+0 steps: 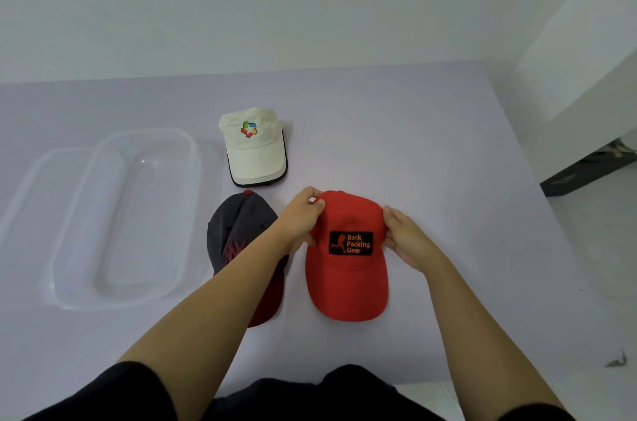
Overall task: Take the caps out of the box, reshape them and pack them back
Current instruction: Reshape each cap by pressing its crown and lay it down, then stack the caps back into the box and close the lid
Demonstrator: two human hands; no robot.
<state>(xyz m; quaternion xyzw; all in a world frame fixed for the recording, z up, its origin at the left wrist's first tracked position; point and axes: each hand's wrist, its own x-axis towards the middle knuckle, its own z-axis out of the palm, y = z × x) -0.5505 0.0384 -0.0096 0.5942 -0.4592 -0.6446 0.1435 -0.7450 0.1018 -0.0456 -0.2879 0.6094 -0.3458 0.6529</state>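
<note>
Forearms [220,296] outstretched, left hand [301,218] and right hand [408,241] grip red cap [346,286] sides

The lilac tabletop [448,162] carries 3 caps, namely white cap [251,151], dark cap [238,231] and red cap [348,289], with a clear box [120,298] left of them.

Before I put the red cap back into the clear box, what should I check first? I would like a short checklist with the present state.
1. Grip of the left hand on the red cap crown: ok.
2. Hold of the right hand on the other side: ok.
3. Crown fully rounded, no dents: cannot tell.
4. The clear box open and holding nothing: ok.
5. Way to the box free: not ok, the dark cap lies between, under the left forearm.
6. The white cap out of the way: ok.
</note>
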